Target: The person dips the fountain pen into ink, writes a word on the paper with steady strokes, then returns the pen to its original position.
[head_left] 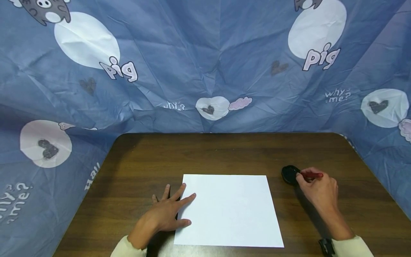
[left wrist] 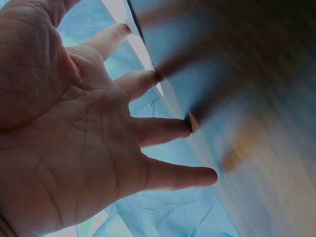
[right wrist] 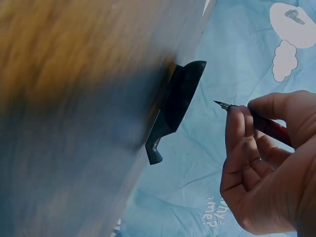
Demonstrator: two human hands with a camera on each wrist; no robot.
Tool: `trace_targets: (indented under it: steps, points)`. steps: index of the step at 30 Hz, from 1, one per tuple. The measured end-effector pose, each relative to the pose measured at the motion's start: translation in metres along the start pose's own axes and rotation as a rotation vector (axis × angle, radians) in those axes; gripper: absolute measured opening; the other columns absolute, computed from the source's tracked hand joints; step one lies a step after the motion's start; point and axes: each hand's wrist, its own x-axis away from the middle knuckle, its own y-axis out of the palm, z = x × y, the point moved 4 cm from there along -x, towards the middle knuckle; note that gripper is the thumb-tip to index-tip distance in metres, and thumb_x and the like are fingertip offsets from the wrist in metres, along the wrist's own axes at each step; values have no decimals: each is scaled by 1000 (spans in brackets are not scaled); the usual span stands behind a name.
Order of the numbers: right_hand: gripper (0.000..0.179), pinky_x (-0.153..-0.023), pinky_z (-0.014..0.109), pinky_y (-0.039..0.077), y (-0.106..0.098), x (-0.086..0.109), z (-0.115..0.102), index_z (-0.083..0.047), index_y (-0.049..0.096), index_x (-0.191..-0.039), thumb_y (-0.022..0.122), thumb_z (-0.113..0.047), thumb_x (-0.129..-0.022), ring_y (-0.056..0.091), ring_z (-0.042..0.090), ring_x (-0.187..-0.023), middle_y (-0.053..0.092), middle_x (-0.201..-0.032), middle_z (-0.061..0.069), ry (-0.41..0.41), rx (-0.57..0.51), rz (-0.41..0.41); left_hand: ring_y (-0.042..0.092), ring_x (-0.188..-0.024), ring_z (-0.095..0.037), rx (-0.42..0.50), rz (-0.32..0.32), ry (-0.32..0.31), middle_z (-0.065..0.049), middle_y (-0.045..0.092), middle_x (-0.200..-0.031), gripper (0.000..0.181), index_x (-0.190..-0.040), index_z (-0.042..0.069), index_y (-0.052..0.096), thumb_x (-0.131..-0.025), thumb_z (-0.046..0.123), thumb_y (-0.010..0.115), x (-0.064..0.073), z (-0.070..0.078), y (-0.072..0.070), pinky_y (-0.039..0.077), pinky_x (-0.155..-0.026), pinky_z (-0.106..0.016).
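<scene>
The right hand pinches a red dip pen, its nib just above the small black ink dish at 2 o'clock of the white sheet. I judge the step is loading ink. The left hand lies open, fingers flat on the sheet's 9 o'clock edge. The next move calls for carrying the nib over the paper without dripping.

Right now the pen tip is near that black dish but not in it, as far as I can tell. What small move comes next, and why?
Probably lower the nib into the black dish. The right hand pinches the red pen, whose tip hangs just short of the dish. The left hand lies flat, fingers on the edge of the white paper, which looks blank, so loading the nib seems the sensible step.
</scene>
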Motion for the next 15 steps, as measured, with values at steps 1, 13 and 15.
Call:
trace_targets:
  steps: [1,13,15]
  points:
    - [17,-65,51,43,0,0,0,-5,71,-94,68,-21,-91,66,34,-72,73,-83,15,-1,6,-2,7,-145,-54,0,-1,-1,-3,15,-166,77,-154,39,36,-87,56,69,0,0,0,15,-93,-86]
    - [17,-65,43,41,4,0,-2,-5,73,-101,72,-18,-90,65,32,-75,72,-90,18,-72,-39,-4,9,-145,-55,-13,3,-10,-3,16,-166,77,-154,40,37,-86,56,70,-1,0,0,16,-93,-86]
    - [17,-67,45,40,4,0,-2,-4,74,-101,74,-16,-88,65,36,-78,72,-91,19,-82,-42,-2,9,-145,-55,-12,2,-11,-3,17,-166,77,-154,40,37,-86,56,70,-1,0,1,16,-93,-86]
